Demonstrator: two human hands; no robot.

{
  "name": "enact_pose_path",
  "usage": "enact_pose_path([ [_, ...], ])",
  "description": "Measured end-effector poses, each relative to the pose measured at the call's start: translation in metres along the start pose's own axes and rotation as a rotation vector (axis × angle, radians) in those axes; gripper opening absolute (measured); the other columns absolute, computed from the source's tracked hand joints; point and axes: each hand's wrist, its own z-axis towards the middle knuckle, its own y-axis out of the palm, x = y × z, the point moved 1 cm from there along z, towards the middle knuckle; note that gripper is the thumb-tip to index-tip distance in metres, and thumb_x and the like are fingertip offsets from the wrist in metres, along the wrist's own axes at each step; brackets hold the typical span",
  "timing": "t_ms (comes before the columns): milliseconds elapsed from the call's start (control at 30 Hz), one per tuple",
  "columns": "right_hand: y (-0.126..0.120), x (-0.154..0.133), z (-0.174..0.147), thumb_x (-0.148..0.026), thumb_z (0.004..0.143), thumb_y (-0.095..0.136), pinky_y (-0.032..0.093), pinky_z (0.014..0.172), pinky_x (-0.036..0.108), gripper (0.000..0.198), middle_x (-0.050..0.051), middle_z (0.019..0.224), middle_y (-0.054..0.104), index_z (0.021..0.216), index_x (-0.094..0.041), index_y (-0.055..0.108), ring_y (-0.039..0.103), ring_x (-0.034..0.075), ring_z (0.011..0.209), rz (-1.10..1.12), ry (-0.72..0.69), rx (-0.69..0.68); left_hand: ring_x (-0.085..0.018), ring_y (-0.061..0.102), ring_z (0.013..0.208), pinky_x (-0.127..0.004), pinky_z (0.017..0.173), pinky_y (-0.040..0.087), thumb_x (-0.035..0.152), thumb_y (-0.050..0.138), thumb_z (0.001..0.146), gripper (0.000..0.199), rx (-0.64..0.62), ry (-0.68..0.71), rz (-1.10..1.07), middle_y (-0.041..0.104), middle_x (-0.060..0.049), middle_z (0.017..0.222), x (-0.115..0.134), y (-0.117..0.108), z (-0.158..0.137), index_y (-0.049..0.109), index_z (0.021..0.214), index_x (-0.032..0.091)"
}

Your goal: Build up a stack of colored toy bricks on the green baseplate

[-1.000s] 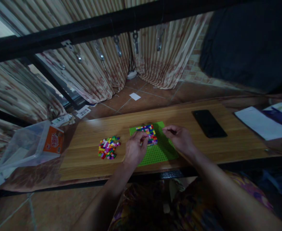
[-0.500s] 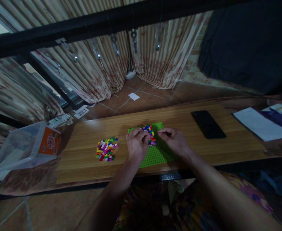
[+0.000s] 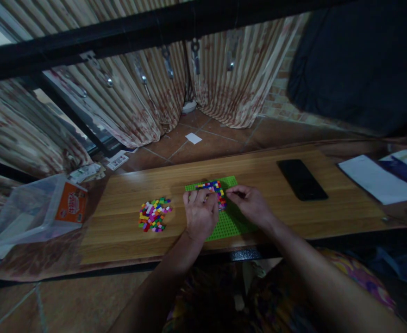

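A green studded baseplate lies on the wooden board, with small multicoloured building bricks set close together on its far part. My left hand is over the left side of the plate, fingers bent down and drawn together at the bricks; it hides some of them, and what its fingertips hold cannot be made out. At the right edge of the bricks, my right hand has thumb and forefinger pinched together. Anything between those fingertips is too small to tell. Left of the plate lies a loose pile of coloured bricks.
A black phone rests toward the right of the wooden board. White paper lies beyond its right end. At the left stands a clear plastic box with an orange label. A dark bar with hanging hooks crosses above.
My left hand has shifted slightly right and toward me, uncovering more bricks at the far left of the set ones. My right hand has edged a little left.
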Motion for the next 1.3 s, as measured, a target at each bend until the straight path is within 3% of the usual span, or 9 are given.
enact_pose_path([
  [333, 0.008, 0.002, -0.005, -0.032, 0.078, 0.056, 0.05, 0.074, 0.032, 0.02, 0.004, 0.081, 0.074, 0.085, -0.02, 0.071, 0.066, 0.019, 0.074, 0.014, -0.001, -0.02, -0.025, 0.054, 0.089, -0.048, 0.094, 0.034, 0.014, 0.05, 0.089, 0.018, -0.226, 0.373, 0.2, 0.063, -0.009, 0.084, 0.007, -0.012, 0.015, 0.067, 0.084, 0.013],
  [567, 0.005, 0.002, -0.007, -0.033, 0.076, 0.056, 0.05, 0.074, 0.033, 0.021, 0.004, 0.082, 0.074, 0.084, -0.02, 0.071, 0.066, 0.021, 0.076, 0.006, 0.021, -0.03, -0.025, 0.054, 0.097, -0.048, 0.102, 0.031, 0.013, 0.042, 0.092, 0.026, -0.304, 0.469, 0.236, 0.063, -0.011, 0.092, 0.015, -0.008, 0.015, 0.068, 0.095, 0.011],
  [700, 0.004, 0.005, -0.008, -0.039, 0.074, 0.06, 0.05, 0.072, 0.035, 0.025, 0.006, 0.083, 0.074, 0.086, -0.019, 0.071, 0.066, 0.022, 0.074, -0.018, 0.05, -0.034, -0.023, 0.054, 0.095, -0.045, 0.097, 0.035, 0.016, 0.042, 0.093, 0.024, -0.286, 0.271, 0.206, 0.065, -0.009, 0.094, 0.009, -0.011, 0.008, 0.067, 0.095, 0.014],
  [800, 0.002, 0.006, -0.009, -0.042, 0.074, 0.061, 0.049, 0.07, 0.034, 0.028, 0.005, 0.08, 0.074, 0.088, -0.02, 0.072, 0.066, 0.021, 0.072, -0.045, 0.066, -0.03, -0.022, 0.055, 0.093, -0.042, 0.094, 0.037, 0.021, 0.044, 0.093, 0.026, -0.212, 0.047, 0.148, 0.066, -0.008, 0.101, -0.003, -0.022, -0.014, 0.062, 0.112, 0.017],
  [1033, 0.0, 0.008, -0.011, -0.044, 0.072, 0.063, 0.047, 0.062, 0.032, 0.03, 0.004, 0.072, 0.073, 0.087, -0.02, 0.073, 0.065, 0.02, 0.064, -0.064, 0.095, -0.015, -0.026, 0.056, 0.099, -0.042, 0.089, 0.04, 0.018, 0.054, 0.086, 0.023, -0.142, -0.415, 0.124, 0.067, -0.009, 0.105, -0.065, -0.052, -0.071, 0.066, 0.105, 0.021],
  [1167, 0.0, 0.007, -0.01, -0.045, 0.072, 0.063, 0.047, 0.061, 0.032, 0.029, 0.004, 0.071, 0.073, 0.083, -0.021, 0.074, 0.065, 0.02, 0.064, -0.093, 0.076, -0.005, -0.026, 0.056, 0.102, -0.041, 0.088, 0.04, 0.021, 0.054, 0.087, 0.024, -0.163, -0.411, 0.135, 0.066, -0.007, 0.11, -0.093, -0.054, -0.07, 0.068, 0.106, 0.026],
  [1300, -0.001, 0.008, -0.011, -0.045, 0.074, 0.062, 0.048, 0.063, 0.032, 0.029, 0.004, 0.074, 0.074, 0.086, -0.021, 0.074, 0.066, 0.021, 0.067, -0.108, 0.071, -0.006, -0.024, 0.055, 0.104, -0.042, 0.093, 0.038, 0.021, 0.057, 0.085, 0.02, -0.219, -0.329, 0.101, 0.065, -0.007, 0.11, -0.102, -0.046, -0.059, 0.07, 0.098, 0.026],
])
